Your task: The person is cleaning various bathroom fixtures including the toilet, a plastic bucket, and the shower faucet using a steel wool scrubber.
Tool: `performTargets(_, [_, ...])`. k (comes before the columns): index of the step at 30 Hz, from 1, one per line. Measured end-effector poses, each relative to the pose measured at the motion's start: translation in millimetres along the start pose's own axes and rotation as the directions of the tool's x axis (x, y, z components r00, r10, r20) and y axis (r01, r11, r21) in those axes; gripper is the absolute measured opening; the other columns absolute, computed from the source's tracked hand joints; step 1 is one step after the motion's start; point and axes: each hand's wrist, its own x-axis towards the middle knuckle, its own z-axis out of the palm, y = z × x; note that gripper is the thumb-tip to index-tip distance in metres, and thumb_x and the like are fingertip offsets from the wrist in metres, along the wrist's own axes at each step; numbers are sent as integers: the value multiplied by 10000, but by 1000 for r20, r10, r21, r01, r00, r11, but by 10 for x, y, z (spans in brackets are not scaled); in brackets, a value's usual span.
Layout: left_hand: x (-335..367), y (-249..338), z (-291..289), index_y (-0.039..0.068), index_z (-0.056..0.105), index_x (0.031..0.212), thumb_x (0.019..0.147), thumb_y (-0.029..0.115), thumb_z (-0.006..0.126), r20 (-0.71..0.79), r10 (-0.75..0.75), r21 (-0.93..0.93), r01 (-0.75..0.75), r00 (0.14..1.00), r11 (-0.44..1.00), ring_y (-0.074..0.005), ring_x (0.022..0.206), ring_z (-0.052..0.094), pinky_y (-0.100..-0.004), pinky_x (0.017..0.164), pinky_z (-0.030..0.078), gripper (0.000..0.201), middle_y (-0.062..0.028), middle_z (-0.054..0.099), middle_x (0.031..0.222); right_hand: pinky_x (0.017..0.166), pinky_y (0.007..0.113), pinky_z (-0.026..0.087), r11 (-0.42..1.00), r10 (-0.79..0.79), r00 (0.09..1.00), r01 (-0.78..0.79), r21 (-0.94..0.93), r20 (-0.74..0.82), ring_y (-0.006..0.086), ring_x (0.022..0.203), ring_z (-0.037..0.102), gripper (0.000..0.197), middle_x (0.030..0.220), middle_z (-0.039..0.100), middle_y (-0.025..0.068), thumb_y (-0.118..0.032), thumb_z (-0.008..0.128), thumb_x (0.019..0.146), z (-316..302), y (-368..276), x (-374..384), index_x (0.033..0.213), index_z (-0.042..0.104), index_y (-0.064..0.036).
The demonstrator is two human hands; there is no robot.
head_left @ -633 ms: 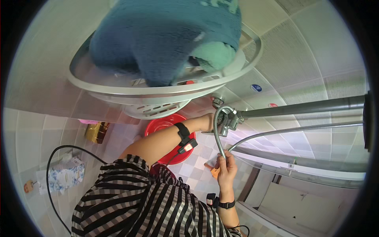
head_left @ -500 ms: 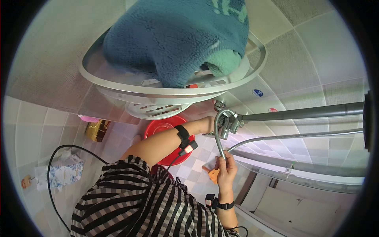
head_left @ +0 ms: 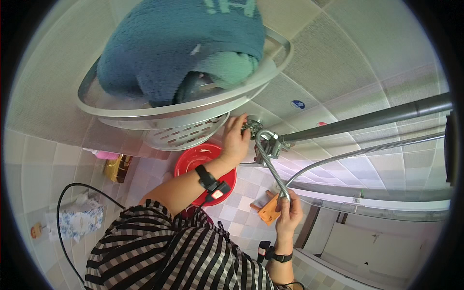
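My left hand (head_left: 236,142) is closed, its fingertips pressing a steel wool scrubber (head_left: 251,126) against the tap's wall joint, just under the corner shelf. Part of the scrubber is hidden behind the fingers. To the right of it sits the chrome shower tap (head_left: 271,148), from which a flexible metal shower hose (head_left: 271,166) loops down. Between thumb and fingers my right hand (head_left: 289,215) grips this hose lower down and draws it aside from the tap.
Overhead, an oval corner rack (head_left: 145,112) bears a blue towel (head_left: 179,43). A dark riser pipe (head_left: 367,118) runs right from the tap. Below are a red basin (head_left: 231,186) and an orange stool (head_left: 268,211) on the tiled floor. A tissue pack (head_left: 77,218) is at left.
My left hand has moved up and left with the scrubber, from the tap body to its wall joint. My right hand has shifted slightly right and down, still on the hose.
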Motion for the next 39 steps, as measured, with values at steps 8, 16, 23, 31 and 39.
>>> performTargets(8, [249, -97, 143, 81, 571, 1169, 787, 32, 542, 239, 498, 272, -550, 834, 790, -289, 1011, 524, -342, 843, 471, 387, -88, 542, 1120, 513, 185, 385, 993, 43, 999, -42, -111, 12, 49, 576, 480, 220, 668, 512, -30, -87, 567, 898, -62, 201, -103, 1098, 590, 3])
performTargets(16, [310, -105, 39, 78, 534, 1226, 780, 59, 534, 522, 380, 458, -627, 763, 630, -285, 949, 515, -369, 755, 517, 446, -89, 512, 1088, 506, 208, 381, 988, 25, 1000, -22, -153, 14, 57, 555, 477, 203, 640, 504, -21, -75, 575, 881, -105, 251, -95, 1069, 601, -3])
performTargets(23, [-180, -763, -28, 10, 447, 1276, 833, 124, 538, 350, -184, 546, -41, 918, 837, -388, 1012, 532, -468, 829, 466, 466, -252, 522, 1105, 505, 216, 386, 962, -48, 997, 61, -267, 56, 65, 544, 476, 198, 631, 499, -18, -97, 571, 891, -112, 207, -81, 1064, 602, -5])
performTargets(31, [175, 90, 13, 57, 486, 1261, 777, -4, 537, 150, 321, 168, -344, 935, 924, -344, 1018, 539, -383, 860, 465, 490, -163, 536, 1132, 507, 216, 378, 976, -7, 999, 16, -217, 42, 66, 549, 471, 196, 638, 500, -17, -95, 573, 889, -114, 248, -64, 1060, 603, -5])
performTargets(39, [209, -592, 39, 49, 554, 1164, 787, 37, 533, 320, 376, 504, -492, 870, 710, -304, 898, 568, -382, 769, 500, 378, -111, 540, 1080, 505, 227, 373, 976, -51, 998, 59, -207, 45, 76, 548, 458, 190, 632, 491, 0, -73, 582, 874, -134, 301, -8, 1047, 608, 2])
